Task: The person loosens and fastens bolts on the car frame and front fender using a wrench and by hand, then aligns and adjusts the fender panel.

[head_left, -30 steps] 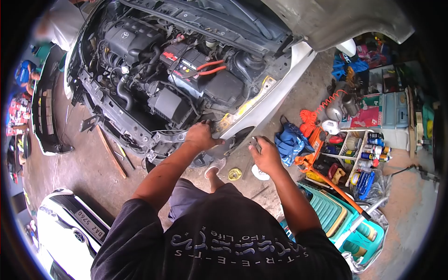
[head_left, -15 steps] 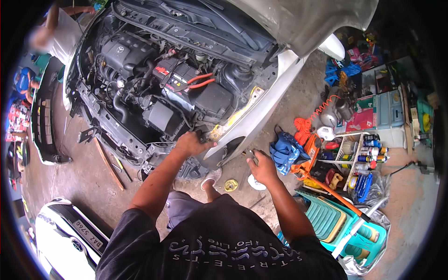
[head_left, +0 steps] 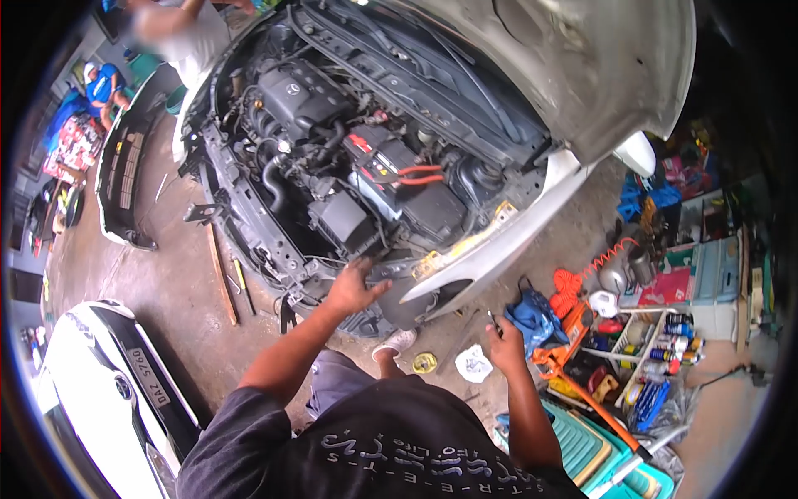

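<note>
My left hand [head_left: 356, 287] hovers at the front corner of the car's engine bay, fingers apart, with nothing visible in it. Beside it is the pale front fender [head_left: 490, 259], its upper edge yellowish and bare. My right hand [head_left: 504, 345] is out past the fender, closed around a small thin tool [head_left: 491, 317] whose kind I cannot make out. Pliers with red handles [head_left: 420, 175] lie on top of the car battery [head_left: 378, 160]. Left of the battery sits the black engine cover [head_left: 303, 96]. A black air box [head_left: 342, 224] is just beyond my left hand.
The open hood [head_left: 615, 75] rises at upper right. A removed bumper [head_left: 125, 175] stands at left, and another with a license plate [head_left: 150, 378] lies lower left. An orange floor jack [head_left: 573, 341], bottles [head_left: 665, 345] and teal stools [head_left: 582, 441] crowd the right. Another person [head_left: 187, 33] stands at upper left.
My left hand has come off the fender's front edge and its fingers have opened. My right hand has drawn back, away from the fender. The view has swung left.
</note>
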A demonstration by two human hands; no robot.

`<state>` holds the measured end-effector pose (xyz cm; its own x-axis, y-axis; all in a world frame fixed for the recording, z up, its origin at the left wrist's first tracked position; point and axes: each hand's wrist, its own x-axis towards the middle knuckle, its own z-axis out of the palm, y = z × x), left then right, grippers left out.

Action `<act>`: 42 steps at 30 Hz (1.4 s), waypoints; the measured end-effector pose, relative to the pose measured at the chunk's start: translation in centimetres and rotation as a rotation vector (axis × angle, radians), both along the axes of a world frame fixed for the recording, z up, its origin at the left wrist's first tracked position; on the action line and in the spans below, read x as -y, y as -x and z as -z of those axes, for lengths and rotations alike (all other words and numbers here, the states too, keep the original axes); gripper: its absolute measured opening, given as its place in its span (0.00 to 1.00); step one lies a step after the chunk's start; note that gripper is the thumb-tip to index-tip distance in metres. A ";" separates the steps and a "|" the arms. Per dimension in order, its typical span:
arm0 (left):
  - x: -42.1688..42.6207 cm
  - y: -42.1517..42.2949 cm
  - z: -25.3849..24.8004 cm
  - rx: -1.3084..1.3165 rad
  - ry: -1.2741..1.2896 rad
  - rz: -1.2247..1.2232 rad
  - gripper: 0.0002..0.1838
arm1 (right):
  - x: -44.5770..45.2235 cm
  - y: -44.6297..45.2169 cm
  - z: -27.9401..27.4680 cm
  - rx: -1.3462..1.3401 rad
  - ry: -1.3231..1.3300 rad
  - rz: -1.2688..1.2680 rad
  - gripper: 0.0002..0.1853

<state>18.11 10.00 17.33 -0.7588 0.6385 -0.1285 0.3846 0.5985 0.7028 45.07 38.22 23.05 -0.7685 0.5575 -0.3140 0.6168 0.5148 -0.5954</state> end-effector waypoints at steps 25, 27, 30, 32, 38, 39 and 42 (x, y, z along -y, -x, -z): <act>23.9 -4.4 -1.1 0.871 -0.397 -1.009 0.16 | -5.1 33.3 -6.8 -0.234 -0.459 -0.171 0.18; 25.1 -5.2 -0.6 0.828 -0.301 -0.932 0.15 | -6.6 36.6 -7.4 -0.191 -0.499 -0.130 0.17; 26.3 -4.5 -2.2 0.814 -0.263 -0.916 0.14 | -8.2 41.1 -8.1 -0.171 -0.541 -0.130 0.16; 27.5 -4.9 -2.8 0.705 -0.248 -1.016 0.16 | -9.6 43.6 -7.0 -0.068 -0.520 -0.163 0.18; 28.0 -14.4 -4.6 0.565 -0.177 -1.275 0.16 | -12.0 49.0 -3.3 0.124 -0.724 -0.363 0.15; 27.2 -16.4 -4.6 0.653 -0.168 -1.335 0.16 | -12.4 49.2 -2.7 0.076 -0.768 -0.410 0.17; 26.3 -23.3 1.1 0.598 -0.009 -1.323 0.16 | -11.8 49.9 -1.9 0.047 -0.724 -0.435 0.19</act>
